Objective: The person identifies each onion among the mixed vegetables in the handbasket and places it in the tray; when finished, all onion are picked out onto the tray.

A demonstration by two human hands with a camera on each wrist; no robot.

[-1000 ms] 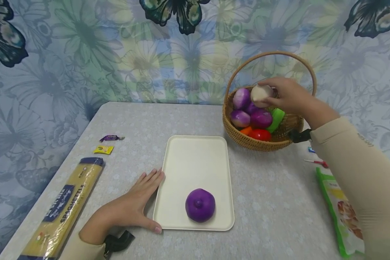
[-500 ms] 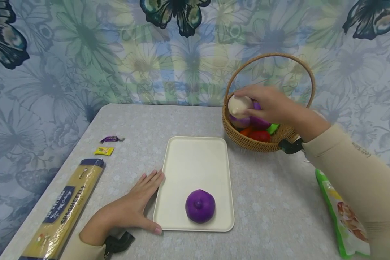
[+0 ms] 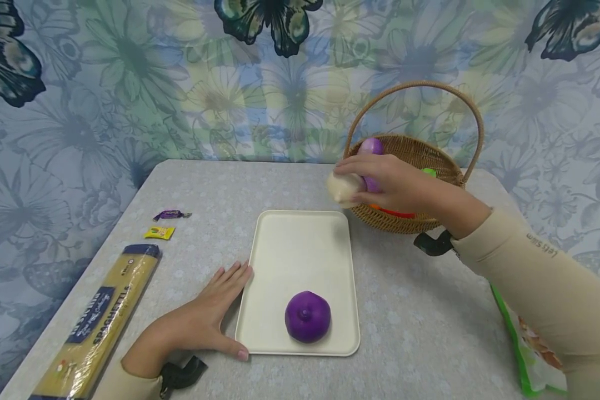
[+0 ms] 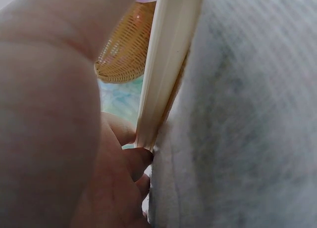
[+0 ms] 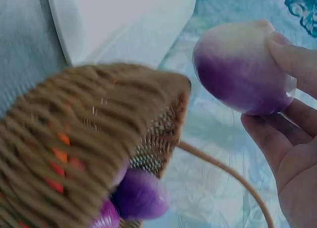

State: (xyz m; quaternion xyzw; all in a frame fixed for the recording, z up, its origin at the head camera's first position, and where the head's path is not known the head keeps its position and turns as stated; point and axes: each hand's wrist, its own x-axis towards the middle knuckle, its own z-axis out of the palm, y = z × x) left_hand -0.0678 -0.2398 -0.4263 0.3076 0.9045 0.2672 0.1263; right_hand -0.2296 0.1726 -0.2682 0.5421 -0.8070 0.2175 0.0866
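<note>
At the basket's left rim, my right hand [image 3: 387, 180] holds a white-and-purple turnip [image 3: 345, 189] between thumb and fingers. The turnip's purple side [image 5: 218, 72] shows in the right wrist view. My left hand [image 3: 200, 316] lies at the left side of a cream rectangular tray [image 3: 300, 250], its fingers and thumb spread against the edge. On the near part of that tray sits a round, deep purple vegetable [image 3: 308, 316], probably an onion. The wicker basket [image 3: 430, 147] behind holds more purple vegetables [image 5: 141, 193], partly hidden by the right hand, with red, orange and green pieces.
A spaghetti pack [image 3: 105, 316] lies at the left, below a yellow candy wrapper [image 3: 159, 232] and a purple wrapped candy [image 3: 171, 214]. On the right, my sleeve partly covers a green-edged bag [image 3: 535, 355]. The basket's tall handle [image 3: 420, 84] arches up before the flowered wall covering.
My right hand has carried the turnip left and down, from over the basket's middle to outside its left rim. The left hand and the tray have stayed put.
</note>
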